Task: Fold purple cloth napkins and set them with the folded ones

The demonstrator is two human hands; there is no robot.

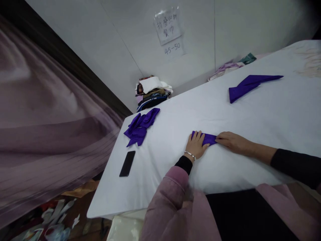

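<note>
Dim, even greyish light, faint soft shadows, darkened top-right corner, wide-angle edge stretching.

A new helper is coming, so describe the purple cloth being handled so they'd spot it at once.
Find the white-covered table and look toward its near side. There, the purple cloth is a narrow strip partly under the left hand, one end at the right hand. Unlike the crumpled purple pile and the long pointed purple piece, it has hands on it.
</note>
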